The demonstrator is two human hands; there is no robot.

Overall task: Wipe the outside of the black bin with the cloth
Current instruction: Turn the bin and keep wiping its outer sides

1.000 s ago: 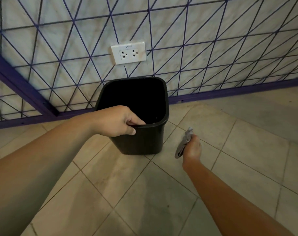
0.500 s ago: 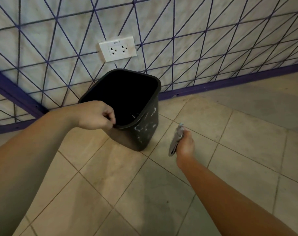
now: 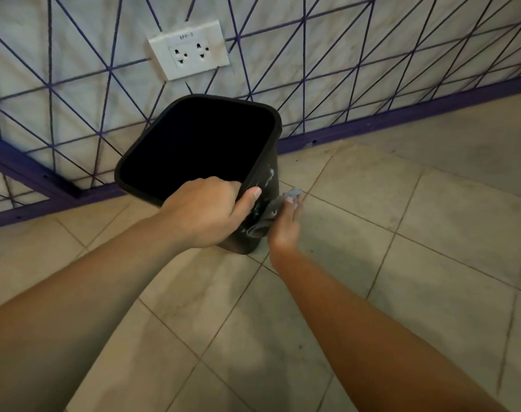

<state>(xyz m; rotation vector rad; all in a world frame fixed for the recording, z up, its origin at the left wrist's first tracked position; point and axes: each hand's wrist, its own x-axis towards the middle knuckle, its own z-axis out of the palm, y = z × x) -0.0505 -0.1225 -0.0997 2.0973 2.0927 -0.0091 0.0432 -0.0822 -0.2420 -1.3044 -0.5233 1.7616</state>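
- The black bin (image 3: pixel 193 144) stood tilted on the tiled floor (image 3: pixel 372 263) by the wall, its mouth open to the camera.
- The left hand (image 3: pixel 202 209) had a closed grip on the bin's near rim, fingers inside, thumb outside.
- The right hand (image 3: pixel 284 224) gripped a grey cloth (image 3: pixel 268 212), pressed against the bin's whitish-smeared side.
- The white double socket (image 3: pixel 190 49) above bore a small label, seemingly "BPP-2".
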